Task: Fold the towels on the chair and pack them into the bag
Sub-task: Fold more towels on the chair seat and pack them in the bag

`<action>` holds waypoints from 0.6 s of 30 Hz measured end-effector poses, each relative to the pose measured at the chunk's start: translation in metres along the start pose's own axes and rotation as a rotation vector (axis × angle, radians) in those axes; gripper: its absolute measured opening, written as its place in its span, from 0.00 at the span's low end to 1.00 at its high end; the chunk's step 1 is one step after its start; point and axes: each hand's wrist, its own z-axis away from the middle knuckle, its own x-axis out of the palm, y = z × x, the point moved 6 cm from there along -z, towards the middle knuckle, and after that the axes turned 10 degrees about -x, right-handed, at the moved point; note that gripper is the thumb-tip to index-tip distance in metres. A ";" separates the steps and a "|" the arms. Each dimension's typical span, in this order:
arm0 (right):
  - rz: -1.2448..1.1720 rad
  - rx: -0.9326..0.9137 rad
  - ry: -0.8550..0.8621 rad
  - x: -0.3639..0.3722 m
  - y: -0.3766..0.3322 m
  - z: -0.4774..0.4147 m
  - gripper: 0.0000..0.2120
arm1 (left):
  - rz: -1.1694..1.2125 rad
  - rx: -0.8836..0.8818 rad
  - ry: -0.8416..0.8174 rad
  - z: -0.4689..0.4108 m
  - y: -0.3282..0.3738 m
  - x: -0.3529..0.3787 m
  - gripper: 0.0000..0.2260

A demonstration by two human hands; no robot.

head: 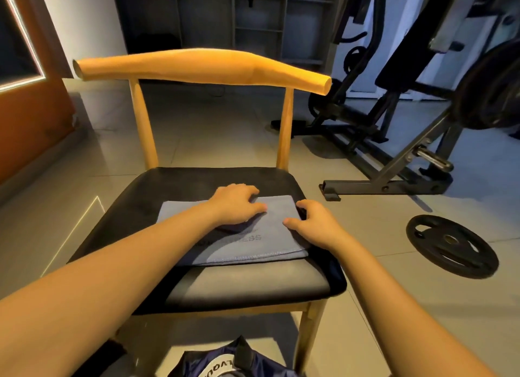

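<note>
— Which step was in hand?

— Folding, by my judgement. One blue-grey towel (270, 236) lay on the seat of the chair (174, 188), doubled into a rectangle, its hems stacked along the six o'clock edge. The left hand (235, 205) rested on it toward twelve o'clock, fingers spread and pressing the cloth flat. The right hand (315, 224) held the three o'clock edge, thumb on top and fingers curled over the side.

— What did the next move call for?

— Another fold, I judged. The three o'clock edge would be lifted and carried over toward nine, the left hand anchoring and then clearing out. The corners would need matching. After that the towel would go down to the bag (225, 359), on the floor at six o'clock from the chair.

— What could not be verified?

— Several items:
- **Right fingertips:** they were hidden past the towel's edge, so I could not tell whether they were under the cloth.
- **Print on the towel:** it was partly shadowed by the left wrist and could not be read in full.
- **Dark layer:** it showed beneath the towel at five o'clock, and I could not tell whether it was a second towel or the seat cover.
- **Bag:** only its top showed, so neither its opening nor its contents could be confirmed.
</note>
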 end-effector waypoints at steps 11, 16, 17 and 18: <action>0.032 0.003 -0.049 -0.010 0.007 -0.002 0.18 | 0.380 -0.065 -0.306 -0.048 0.047 -0.004 0.11; -0.275 0.032 -0.122 -0.017 -0.011 0.001 0.15 | 0.544 -0.010 -0.257 -0.020 0.037 -0.055 0.13; -0.330 0.025 -0.118 -0.020 -0.016 0.001 0.15 | 0.566 -0.001 -0.238 -0.014 0.033 -0.067 0.12; -0.392 0.012 -0.100 -0.024 -0.023 0.001 0.16 | 0.598 0.008 -0.219 -0.008 0.028 -0.079 0.12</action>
